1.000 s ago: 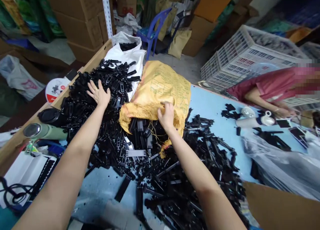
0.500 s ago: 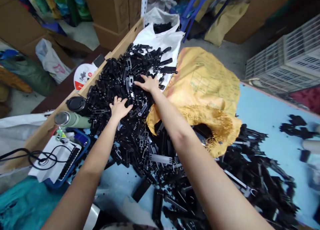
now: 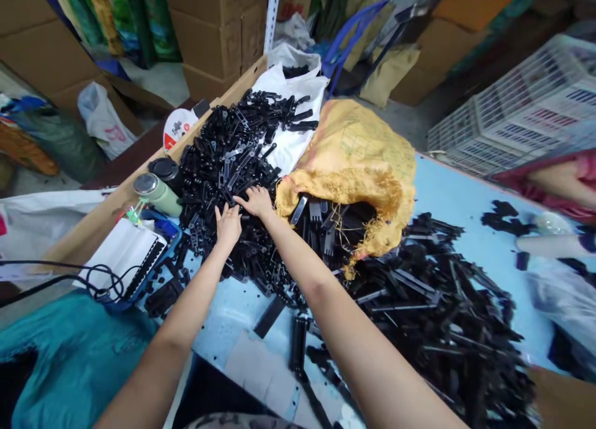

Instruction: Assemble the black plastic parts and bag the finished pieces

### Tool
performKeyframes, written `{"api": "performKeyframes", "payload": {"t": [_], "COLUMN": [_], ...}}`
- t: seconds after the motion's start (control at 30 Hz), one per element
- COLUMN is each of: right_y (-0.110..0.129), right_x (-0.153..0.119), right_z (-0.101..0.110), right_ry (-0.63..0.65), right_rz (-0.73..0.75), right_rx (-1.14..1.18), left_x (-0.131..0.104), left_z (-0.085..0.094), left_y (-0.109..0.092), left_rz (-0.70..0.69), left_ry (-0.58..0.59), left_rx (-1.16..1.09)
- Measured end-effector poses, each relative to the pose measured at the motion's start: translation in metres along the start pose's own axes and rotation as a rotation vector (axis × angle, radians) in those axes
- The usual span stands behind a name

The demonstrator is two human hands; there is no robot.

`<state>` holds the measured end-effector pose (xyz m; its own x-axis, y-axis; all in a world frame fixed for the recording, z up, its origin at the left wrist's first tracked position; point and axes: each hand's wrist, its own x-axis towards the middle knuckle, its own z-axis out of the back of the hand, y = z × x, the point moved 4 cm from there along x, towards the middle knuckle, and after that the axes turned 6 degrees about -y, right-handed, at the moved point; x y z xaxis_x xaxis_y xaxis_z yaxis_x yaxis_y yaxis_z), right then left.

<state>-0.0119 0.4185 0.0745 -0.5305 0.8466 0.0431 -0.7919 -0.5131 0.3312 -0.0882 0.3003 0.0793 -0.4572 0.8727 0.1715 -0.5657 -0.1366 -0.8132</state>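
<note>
Left hand (image 3: 228,229) and right hand (image 3: 258,203) palm-down, fingers loosely spread on small black plastic parts (image 3: 228,149) left of the yellow woven sack (image 3: 367,143), any grip beneath can't be told; hard sweeping sackward could mix parts with longer strips (image 3: 328,239) at its mouth.

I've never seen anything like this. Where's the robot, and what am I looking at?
There is no robot here: these are a person's bare hands, seen from one camera worn on that person's head, looking forward and down. The left hand and right hand are close together on a heap of small black parts. Whether the fingers grip any part is hidden. On the light-blue table, a yellow sack lies with its frayed mouth open, dark pieces showing inside. Longer black pieces are heaped to the right, and a green bottle lies at the left.
</note>
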Motion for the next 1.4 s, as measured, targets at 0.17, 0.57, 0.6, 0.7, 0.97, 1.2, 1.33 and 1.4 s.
{"api": "performKeyframes", "payload": {"t": [0.17, 0.57, 0.6, 0.7, 0.97, 1.2, 1.33, 1.4], "right_y": [0.016, -0.010, -0.010, -0.001, 0.035, 0.025, 0.000, -0.016], "right_x": [-0.052, -0.215, -0.244, -0.335, -0.547, -0.625, -0.632, -0.632], "right_z": [-0.024, 0.073, 0.084, 0.105, 0.021, -0.050, -0.048, -0.042], "right_ry": [-0.035, -0.516, -0.560, -0.641, -0.358, -0.390, -0.424, -0.428], "right_rz": [0.030, 0.161, 0.141, 0.092, -0.009, -0.332, -0.436, -0.450], "right_rx": [0.058, 0.258, 0.267, 0.321, 0.167, -0.207, -0.292, -0.318], "left_x": [-0.060, -0.232, -0.255, -0.317, -0.365, -0.360, -0.360, -0.360], "left_z": [0.028, 0.045, 0.043, 0.032, 0.029, 0.041, 0.039, 0.037], "left_y": [0.009, 0.026, 0.027, 0.036, 0.072, 0.095, 0.096, 0.095], "left_rz": [0.024, -0.261, -0.289, -0.343, -0.357, -0.414, -0.473, -0.498], "left_ry": [-0.110, 0.107, 0.160, 0.302, 0.286, 0.211, 0.176, 0.165], "left_rx": [-0.136, -0.296, -0.304, -0.226, 0.002, 0.098, 0.111, 0.116]}}
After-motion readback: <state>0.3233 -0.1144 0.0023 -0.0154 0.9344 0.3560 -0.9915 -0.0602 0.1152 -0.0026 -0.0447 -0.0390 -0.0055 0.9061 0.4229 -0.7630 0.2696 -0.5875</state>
